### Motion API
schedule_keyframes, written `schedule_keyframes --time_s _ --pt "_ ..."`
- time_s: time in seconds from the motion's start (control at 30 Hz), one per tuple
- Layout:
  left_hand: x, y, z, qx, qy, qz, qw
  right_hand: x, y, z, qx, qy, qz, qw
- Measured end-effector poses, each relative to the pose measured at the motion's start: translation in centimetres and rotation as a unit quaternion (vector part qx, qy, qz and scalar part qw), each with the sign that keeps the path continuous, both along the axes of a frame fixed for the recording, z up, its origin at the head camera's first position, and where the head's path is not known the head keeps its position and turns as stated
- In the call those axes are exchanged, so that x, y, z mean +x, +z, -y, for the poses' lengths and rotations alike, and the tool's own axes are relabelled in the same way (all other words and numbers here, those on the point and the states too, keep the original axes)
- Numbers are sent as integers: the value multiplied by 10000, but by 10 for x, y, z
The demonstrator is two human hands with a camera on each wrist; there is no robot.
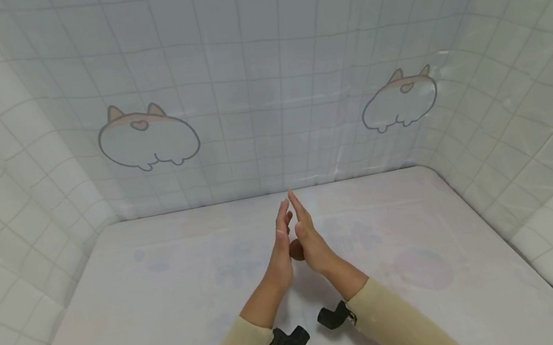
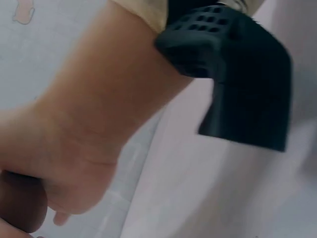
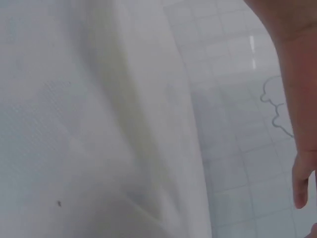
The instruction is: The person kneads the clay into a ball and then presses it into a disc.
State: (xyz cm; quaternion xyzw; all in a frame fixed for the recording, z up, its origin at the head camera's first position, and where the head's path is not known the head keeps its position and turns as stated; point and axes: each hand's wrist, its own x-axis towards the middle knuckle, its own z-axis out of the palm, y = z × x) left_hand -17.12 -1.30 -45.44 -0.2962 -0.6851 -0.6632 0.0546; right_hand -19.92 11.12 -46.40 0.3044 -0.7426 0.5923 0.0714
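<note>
A small brown ball (image 1: 296, 250) sits between the palms of my two hands, near their heels. My left hand (image 1: 280, 250) is on its left side and my right hand (image 1: 313, 244) on its right, both with fingers extended forward and fingertips close together. In the left wrist view the ball (image 2: 22, 201) shows at the lower left against the left hand (image 2: 74, 163). Only the edge of the right hand (image 3: 303, 114) appears in the right wrist view, where the ball is out of sight.
A pale, faintly patterned tabletop (image 1: 168, 310) lies beneath the hands. A white gridded curtain (image 1: 261, 78) with cartoon animal drawings rises behind it and on both sides. Black wrist cameras, left (image 1: 293, 340) and right (image 1: 333, 316), jut inward from the sleeves.
</note>
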Motion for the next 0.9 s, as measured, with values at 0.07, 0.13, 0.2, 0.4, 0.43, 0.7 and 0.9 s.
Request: schedule_keyframes --time_s 0.07,0.13,0.2,0.4,0.43,0.7,0.9 --pt "-1 1 1 90 77 -20 9999 1 -3 1 -103 248 130 9996" --pt "-2 2 2 188 156 -41 9997 3 -5 2 -176 459 150 9987" --pt "-3 2 3 267 258 -93 9993 6 -7 4 -83 422 -46 9991" --pt "-8 2 6 207 657 -128 9975 17 -7 10 -46 388 -833 9958" --pt "-9 1 6 182 724 -80 9972 19 -7 10 -125 501 -894 9947" --pt "-12 -10 5 43 790 366 9962 28 4 12 -563 721 -1240 9881" --pt "-3 -14 -2 -302 570 601 9961 32 12 7 -378 247 -1147 9924"
